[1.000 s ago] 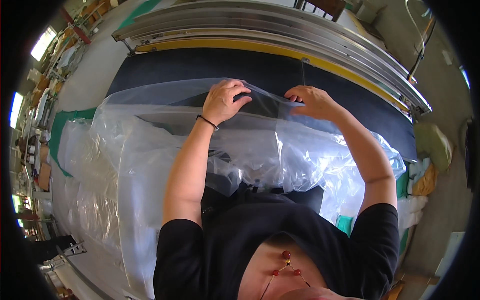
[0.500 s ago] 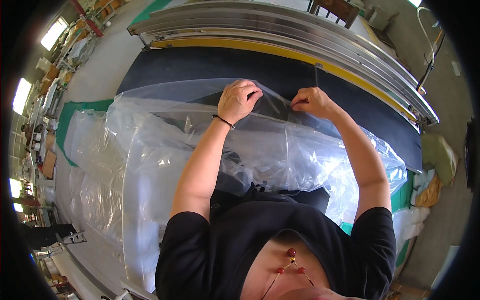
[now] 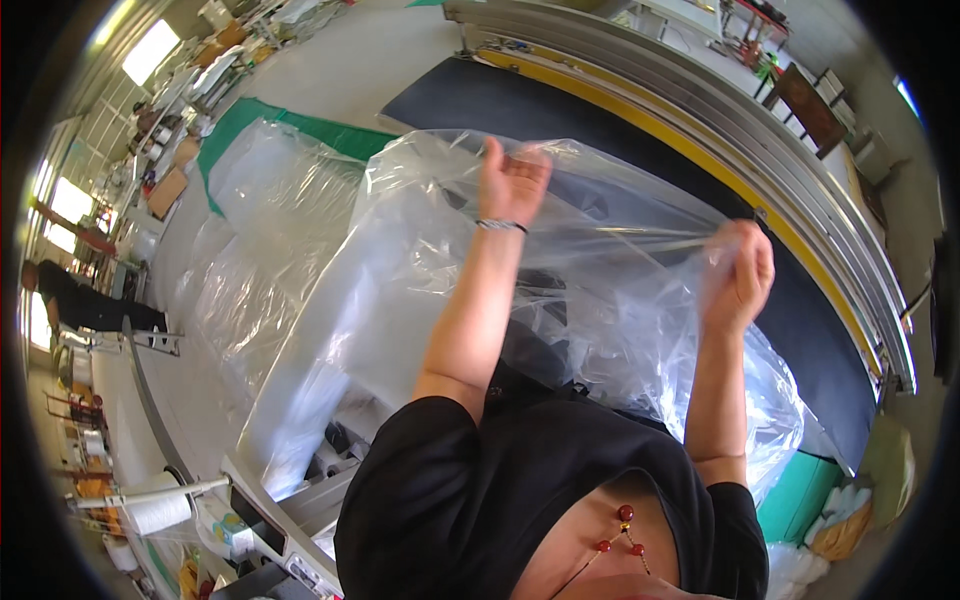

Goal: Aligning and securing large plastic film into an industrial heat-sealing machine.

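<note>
A wide sheet of clear plastic film point(image 3: 620, 290) lies in crumpled folds across the black work surface point(image 3: 640, 170) and down toward my body. My left hand point(image 3: 515, 182) is raised at the film's far edge, palm turned up, thumb apart from the stretched fingers. Some film passes at its fingertips. Closed in a fist, my right hand point(image 3: 738, 275) grips the film near the yellow strip, and taut creases run from it toward the left. Motion blurs the right hand a little.
A long metal machine bar point(image 3: 700, 80) with a yellow strip point(image 3: 640, 105) spans the far side. More film point(image 3: 270, 200) hangs over a green cover point(image 3: 240, 130) at left. A white thread spool point(image 3: 160, 508) stands lower left. Another person point(image 3: 85, 300) is at far left.
My right hand has moved right and nearer, pulling film with it. The left hand has opened from a pinch and turned palm up. The view has turned, shifting the machine right.
</note>
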`<action>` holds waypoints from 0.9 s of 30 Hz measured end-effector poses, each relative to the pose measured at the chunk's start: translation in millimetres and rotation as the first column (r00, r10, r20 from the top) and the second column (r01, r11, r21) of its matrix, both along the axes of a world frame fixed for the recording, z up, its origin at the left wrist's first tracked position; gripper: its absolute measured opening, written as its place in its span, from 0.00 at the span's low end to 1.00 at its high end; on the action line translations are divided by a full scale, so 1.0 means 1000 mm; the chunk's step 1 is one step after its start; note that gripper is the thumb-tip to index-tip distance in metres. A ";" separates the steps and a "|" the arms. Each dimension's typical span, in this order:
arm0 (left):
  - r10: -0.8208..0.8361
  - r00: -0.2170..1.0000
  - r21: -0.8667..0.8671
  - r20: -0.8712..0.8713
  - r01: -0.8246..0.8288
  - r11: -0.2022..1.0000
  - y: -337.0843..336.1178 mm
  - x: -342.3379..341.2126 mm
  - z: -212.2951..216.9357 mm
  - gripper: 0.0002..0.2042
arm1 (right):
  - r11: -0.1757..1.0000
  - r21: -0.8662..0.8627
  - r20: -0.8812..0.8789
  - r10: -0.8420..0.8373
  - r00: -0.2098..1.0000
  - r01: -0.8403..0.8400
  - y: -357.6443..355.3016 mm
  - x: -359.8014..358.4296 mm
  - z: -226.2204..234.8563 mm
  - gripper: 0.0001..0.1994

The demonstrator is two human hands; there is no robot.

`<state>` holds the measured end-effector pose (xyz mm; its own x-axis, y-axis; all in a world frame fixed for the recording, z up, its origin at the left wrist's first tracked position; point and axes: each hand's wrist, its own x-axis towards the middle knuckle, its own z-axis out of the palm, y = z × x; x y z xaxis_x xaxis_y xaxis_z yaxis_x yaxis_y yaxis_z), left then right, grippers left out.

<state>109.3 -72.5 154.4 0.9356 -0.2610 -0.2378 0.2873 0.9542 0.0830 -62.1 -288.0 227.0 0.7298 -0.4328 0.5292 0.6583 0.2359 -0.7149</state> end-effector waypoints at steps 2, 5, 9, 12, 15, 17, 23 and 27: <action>0.113 0.993 0.020 -0.031 -0.113 0.993 0.056 0.035 -0.022 0.17 | 0.996 0.020 0.057 0.081 0.995 -0.082 -0.008 -0.018 -0.005 0.08; 0.314 0.945 -0.007 -0.088 -0.316 0.949 0.174 0.072 -0.068 0.09 | 0.965 0.151 0.113 0.197 0.974 -0.212 -0.037 -0.052 -0.005 0.13; 0.459 0.887 0.231 -0.053 -0.436 0.870 0.307 0.051 -0.080 0.08 | 0.964 0.245 0.012 -0.107 0.994 0.101 -0.121 -0.115 -0.028 0.13; 0.669 0.741 0.492 -0.057 -0.562 0.665 0.416 0.019 -0.075 0.10 | 0.899 0.293 -0.097 -0.311 0.945 0.326 -0.152 -0.161 -0.041 0.13; 0.736 0.631 0.597 0.243 -0.696 0.400 0.511 -0.031 -0.031 0.09 | 0.994 0.107 0.011 0.000 1.000 -0.001 -0.138 -0.172 -0.046 0.14; 0.724 0.562 0.590 0.399 -0.762 0.266 0.494 -0.032 0.021 0.11 | 0.974 0.097 -0.028 -0.202 0.979 0.204 -0.126 -0.156 -0.051 0.14; 0.488 0.204 0.425 0.849 -0.812 -0.400 0.471 0.085 0.132 0.06 | 0.892 0.407 -0.134 -0.152 0.979 0.194 -0.119 -0.015 -0.036 0.14; 0.165 0.444 0.416 0.881 -0.558 -0.718 0.313 0.214 0.100 0.02 | 0.900 0.164 -0.376 -0.322 0.869 0.404 -0.329 -0.005 -0.138 0.13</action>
<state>323.8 240.6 254.5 0.3949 0.5023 0.7693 -0.3469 -0.6938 0.6311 -67.3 -617.2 89.2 0.6105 -0.7801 0.1372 0.4631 0.2110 -0.8608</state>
